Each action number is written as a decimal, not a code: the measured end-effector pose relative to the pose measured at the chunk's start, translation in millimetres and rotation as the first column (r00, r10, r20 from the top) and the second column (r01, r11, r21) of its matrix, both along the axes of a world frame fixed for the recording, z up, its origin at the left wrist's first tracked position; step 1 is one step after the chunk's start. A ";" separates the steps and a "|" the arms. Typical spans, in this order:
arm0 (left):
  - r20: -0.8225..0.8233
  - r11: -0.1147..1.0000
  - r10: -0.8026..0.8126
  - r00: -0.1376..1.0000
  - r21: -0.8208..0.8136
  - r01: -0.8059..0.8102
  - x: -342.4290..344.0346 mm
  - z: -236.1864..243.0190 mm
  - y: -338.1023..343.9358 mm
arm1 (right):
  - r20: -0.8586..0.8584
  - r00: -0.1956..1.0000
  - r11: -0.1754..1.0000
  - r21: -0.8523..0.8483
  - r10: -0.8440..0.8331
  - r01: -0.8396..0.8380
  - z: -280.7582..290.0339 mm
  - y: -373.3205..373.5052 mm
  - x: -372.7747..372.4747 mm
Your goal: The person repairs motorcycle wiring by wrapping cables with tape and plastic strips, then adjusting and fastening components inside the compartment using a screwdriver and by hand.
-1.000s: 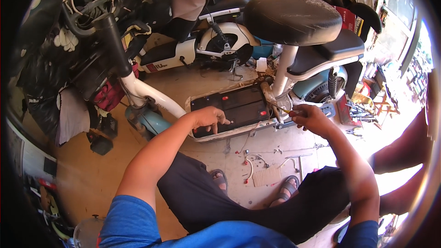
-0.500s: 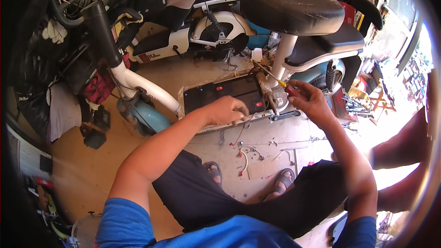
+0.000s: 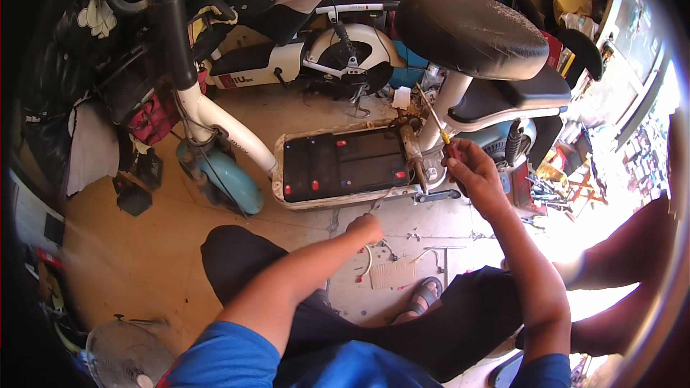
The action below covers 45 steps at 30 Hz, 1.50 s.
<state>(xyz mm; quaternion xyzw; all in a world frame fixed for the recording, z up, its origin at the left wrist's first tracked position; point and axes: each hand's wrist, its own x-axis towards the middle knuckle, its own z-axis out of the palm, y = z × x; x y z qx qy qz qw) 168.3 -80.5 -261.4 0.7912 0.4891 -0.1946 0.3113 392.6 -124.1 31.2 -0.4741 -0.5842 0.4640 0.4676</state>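
Note:
In my right hand (image 3: 471,172) is a screwdriver (image 3: 445,134) with a red and yellow handle. Its long metal shaft points up and away, beside the white seat post (image 3: 453,97). My left hand (image 3: 365,228) is closed low in front of the scooter's footboard, its fingers pinched at a thin wire (image 3: 379,201) that hangs from the footboard's edge. The fingertips are partly hidden. Beyond the hands, dark battery blocks (image 3: 345,165) with red terminal covers fill the open footboard tray (image 3: 279,181).
Short cables (image 3: 366,264), small loose parts and a piece of cardboard (image 3: 393,275) lie on the floor by my sandalled foot (image 3: 420,298). A second white scooter (image 3: 251,72) stands behind. Another person's legs (image 3: 618,244) are at right, a fan (image 3: 129,356) at lower left.
My left hand has come down from over the batteries to the hanging wire and closed. The right hand still holds the screwdriver, now tipped more upright. The view has shifted slightly.

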 end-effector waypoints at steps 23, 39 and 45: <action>0.631 0.519 0.337 0.699 0.495 -0.697 -31.4 108.6 -49.5 | 0.572 0.820 1.000 -0.023 0.024 -0.013 -57.5 27.1 -16.5; 0.709 0.454 0.060 0.702 0.607 -0.652 -51.7 105.7 -24.3 | 0.675 0.737 1.000 -0.013 0.026 -0.023 -70.1 43.0 -29.5; 0.751 0.423 0.042 0.659 0.584 -0.693 -50.6 104.0 -16.7 | 0.548 0.836 0.997 -0.045 -0.030 0.065 -71.1 53.2 -15.4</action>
